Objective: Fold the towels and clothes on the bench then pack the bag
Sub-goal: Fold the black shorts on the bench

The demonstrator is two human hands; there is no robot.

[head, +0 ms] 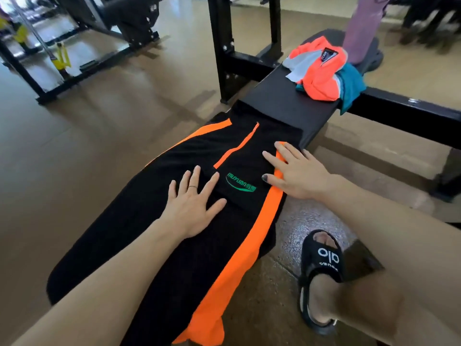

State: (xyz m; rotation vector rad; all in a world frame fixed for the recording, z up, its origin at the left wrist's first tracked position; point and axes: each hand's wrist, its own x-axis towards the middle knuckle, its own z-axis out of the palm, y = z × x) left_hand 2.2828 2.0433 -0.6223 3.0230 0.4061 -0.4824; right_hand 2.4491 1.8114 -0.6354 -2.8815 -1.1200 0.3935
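Standing astride the counter [282, 101], the person has a black slide sandal [321, 265] planted on the floor at its right. A black garment with orange stripes [174, 245] lies spread lengthwise along the counter. The left hand [192, 208] presses flat on its middle, fingers [197, 176] splayed and straight. The right hand [296, 171] lies flat over the orange stripe at the right edge, fingers likewise released. Farther along sits a crumpled heap of orange, grey and teal clothes [324, 73].
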